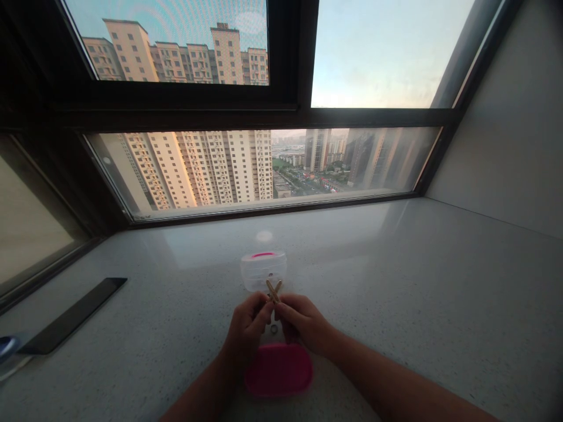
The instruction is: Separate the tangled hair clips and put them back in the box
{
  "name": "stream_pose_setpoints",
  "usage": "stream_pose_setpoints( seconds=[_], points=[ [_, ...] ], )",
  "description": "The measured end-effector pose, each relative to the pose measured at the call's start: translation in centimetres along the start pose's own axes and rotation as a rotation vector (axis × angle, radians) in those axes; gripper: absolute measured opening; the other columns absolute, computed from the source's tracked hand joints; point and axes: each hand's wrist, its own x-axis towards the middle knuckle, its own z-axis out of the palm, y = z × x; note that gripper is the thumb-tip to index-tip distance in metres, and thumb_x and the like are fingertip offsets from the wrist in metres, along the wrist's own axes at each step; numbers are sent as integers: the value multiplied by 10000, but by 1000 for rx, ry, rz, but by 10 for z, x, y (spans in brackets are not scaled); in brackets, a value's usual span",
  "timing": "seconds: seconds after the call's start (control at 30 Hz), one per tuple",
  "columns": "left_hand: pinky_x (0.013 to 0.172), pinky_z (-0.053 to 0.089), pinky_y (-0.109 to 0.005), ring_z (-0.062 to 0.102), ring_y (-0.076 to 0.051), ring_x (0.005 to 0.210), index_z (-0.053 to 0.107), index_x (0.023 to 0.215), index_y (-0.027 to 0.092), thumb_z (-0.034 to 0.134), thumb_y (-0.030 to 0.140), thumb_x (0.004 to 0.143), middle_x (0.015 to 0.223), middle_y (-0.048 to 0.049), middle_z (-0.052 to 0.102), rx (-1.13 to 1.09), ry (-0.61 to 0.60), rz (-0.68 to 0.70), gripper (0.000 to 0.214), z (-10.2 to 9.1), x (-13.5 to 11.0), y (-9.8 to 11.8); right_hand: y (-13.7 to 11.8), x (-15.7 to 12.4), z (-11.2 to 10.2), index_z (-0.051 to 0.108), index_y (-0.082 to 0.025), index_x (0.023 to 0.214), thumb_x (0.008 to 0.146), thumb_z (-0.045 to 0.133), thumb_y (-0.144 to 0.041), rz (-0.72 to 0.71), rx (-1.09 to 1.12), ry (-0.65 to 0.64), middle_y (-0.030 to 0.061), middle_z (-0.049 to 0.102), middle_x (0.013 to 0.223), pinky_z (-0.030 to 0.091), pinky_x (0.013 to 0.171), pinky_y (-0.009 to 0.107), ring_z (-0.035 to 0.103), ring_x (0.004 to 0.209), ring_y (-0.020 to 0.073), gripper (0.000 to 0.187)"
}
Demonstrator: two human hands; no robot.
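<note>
Two slim gold-coloured pieces [273, 288] cross in an X above my fingertips; their exact kind does not show, nor whether they are joined. My left hand [248, 325] is closed in a pinch on the lower end of the crossed pieces. From the other side my right hand [305, 322] pinches them too, its fingertips meeting those of the left. A small grey ring-shaped thing [274, 329] lies on the counter below the hands. Nearer to me is a pink plastic lid [279, 372], partly behind my left hand. A clear plastic box [263, 266] with a pink strip stands just beyond the fingers.
The speckled pale counter [396, 293] runs up to a dark-framed window [281, 120] with tall buildings outside. A long dark flat object [74, 316] lies at the left, beside a blue round thing [7, 347] cut off by the picture's edge. A white wall [510, 146] bounds the right.
</note>
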Motion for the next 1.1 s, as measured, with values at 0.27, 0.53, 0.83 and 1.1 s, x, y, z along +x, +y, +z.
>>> stream_pose_setpoints(
  seconds=[0.27,0.53,0.83,1.1],
  points=[
    [492,302,-196,392,-90,507,497,634,151,478,391,862,547,40,437,65,-35,-27,331,1,0,0,-7,-1,2,558,-127,700,826,537,-447,-26,17,-40,-34,495,535,300,333,158,414,357,52,344],
    [524,297,-198,352,-94,556,506,654,147,494,373,854,580,46,383,86,17,25,302,1,0,5,-3,-2,-1,516,-149,665,840,525,-412,-60,-36,-17,-65,386,480,296,348,163,388,370,63,316],
    [557,314,-210,398,-114,605,553,691,131,478,390,865,619,24,445,119,18,37,321,0,-1,5,-8,-2,-1,525,-145,664,833,533,-392,-62,-44,-23,-67,362,483,288,359,167,362,386,62,299],
    [536,285,-200,356,-100,584,578,706,124,482,395,864,598,36,394,109,50,21,328,-2,1,-1,-12,-4,0,485,-156,601,818,544,-384,-45,-44,-3,-67,373,438,273,351,175,348,369,64,320]
  ],
)
